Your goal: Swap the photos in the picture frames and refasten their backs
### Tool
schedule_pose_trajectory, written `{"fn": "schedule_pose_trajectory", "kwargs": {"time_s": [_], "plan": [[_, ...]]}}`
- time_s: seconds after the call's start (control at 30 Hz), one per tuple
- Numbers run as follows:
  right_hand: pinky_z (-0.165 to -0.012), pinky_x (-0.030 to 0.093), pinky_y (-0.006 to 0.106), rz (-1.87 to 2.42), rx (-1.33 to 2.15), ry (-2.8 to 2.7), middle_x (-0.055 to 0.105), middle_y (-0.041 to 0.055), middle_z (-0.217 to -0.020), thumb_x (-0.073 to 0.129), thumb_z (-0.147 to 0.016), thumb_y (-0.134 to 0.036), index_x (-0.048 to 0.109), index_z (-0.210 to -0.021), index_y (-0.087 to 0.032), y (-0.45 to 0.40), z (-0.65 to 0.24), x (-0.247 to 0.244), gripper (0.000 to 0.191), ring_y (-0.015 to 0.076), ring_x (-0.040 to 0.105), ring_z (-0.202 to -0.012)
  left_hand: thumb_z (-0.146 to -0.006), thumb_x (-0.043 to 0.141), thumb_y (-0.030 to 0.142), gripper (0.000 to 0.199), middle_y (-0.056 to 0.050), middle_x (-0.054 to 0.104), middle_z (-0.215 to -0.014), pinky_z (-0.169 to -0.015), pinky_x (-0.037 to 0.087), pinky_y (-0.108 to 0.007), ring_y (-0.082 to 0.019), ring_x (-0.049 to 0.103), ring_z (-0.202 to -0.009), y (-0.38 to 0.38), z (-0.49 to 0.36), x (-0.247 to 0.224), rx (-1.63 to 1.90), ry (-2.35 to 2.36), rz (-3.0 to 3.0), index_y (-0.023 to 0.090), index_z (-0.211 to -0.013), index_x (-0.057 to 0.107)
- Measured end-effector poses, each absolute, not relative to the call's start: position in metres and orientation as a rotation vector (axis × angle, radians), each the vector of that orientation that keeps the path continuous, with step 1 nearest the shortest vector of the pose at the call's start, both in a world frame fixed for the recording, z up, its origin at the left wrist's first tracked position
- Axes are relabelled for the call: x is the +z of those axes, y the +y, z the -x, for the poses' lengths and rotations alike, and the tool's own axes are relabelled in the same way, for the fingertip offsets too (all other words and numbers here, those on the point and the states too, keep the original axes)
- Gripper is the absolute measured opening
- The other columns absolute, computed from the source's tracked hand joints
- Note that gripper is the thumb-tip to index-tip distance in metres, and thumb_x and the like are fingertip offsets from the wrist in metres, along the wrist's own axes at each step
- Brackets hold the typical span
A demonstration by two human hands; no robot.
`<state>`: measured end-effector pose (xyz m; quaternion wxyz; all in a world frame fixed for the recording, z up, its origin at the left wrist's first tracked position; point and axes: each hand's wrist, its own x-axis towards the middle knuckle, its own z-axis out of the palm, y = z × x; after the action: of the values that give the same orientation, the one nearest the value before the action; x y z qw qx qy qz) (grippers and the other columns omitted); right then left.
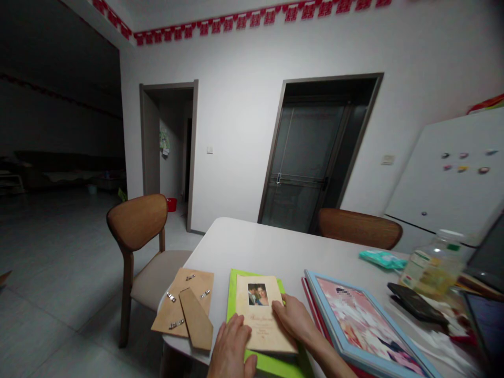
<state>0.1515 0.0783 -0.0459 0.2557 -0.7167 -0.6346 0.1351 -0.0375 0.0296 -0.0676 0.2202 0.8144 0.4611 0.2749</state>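
Observation:
A cream paper insert (pixel 258 320) with a small photo printed on it lies over a bright green frame (pixel 232 294) on the white table. My left hand (pixel 232 346) rests on the lower left of the insert and frame, fingers apart. At the right edge, my right hand (pixel 293 317) has its thumb on top of the paper and its other fingers round the side, partly hidden. Left of the frame is a wooden backing board (pixel 205 281) with metal clips and a stand leg. To the right sits a light blue picture frame (pixel 342 336) on something red.
On the table's (pixel 244 239) right side are a teal packet (pixel 381 259), a jar (pixel 433 265), a dark phone-like object (pixel 417 303) and crumpled tissue. One wooden chair (pixel 137 223) stands at the left, another (pixel 360 227) behind the table.

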Motion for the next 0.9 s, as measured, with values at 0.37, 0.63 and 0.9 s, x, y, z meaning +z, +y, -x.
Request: {"fn": "schedule_pose_trajectory", "kwargs": {"time_s": [0.37, 0.63, 0.9], "plan": [[-0.062, 0.039, 0.031, 2.175, -0.178, -1.85, 0.056, 0.0134, -0.092, 0.041, -0.071, -0.027, 0.045, -0.111, -0.014, 0.055, -0.139, -0.055, 0.042, 0.0236, 0.055, -0.079, -0.067, 0.046, 0.017, 0.032, -0.005, 0.052, -0.115, -0.097, 0.019, -0.047, -0.019, 0.039, -0.113, 0.028, 0.038, -0.06, 0.604, 1.168, -2.375, 0.023, -0.098, 0.052], [-0.082, 0.031, 0.038, 1.908, -0.055, -1.969, 0.049, 0.0119, -0.113, 0.038, -0.076, -0.027, 0.059, -0.094, -0.019, 0.048, -0.125, -0.049, 0.029, 0.0263, 0.039, -0.106, -0.062, 0.05, 0.016, 0.048, -0.009, 0.041, -0.127, -0.098, 0.023, -0.044, -0.023, 0.033, -0.117, 0.025, 0.083, -0.058, 0.748, 1.268, -2.455, 0.02, -0.11, 0.047], [-0.078, 0.035, 0.035, 1.47, 0.319, -2.16, 0.055, 0.0084, -0.093, 0.056, -0.063, -0.04, 0.054, -0.1, -0.02, 0.037, -0.005, -0.044, 0.042, 0.0238, 0.047, -0.089, -0.059, 0.053, 0.016, 0.047, -0.013, 0.047, -0.12, -0.092, 0.037, -0.034, -0.023, 0.045, -0.108, 0.053, 0.194, -0.102, 0.844, 1.873, -2.229, 0.01, -0.106, 0.052]]}}
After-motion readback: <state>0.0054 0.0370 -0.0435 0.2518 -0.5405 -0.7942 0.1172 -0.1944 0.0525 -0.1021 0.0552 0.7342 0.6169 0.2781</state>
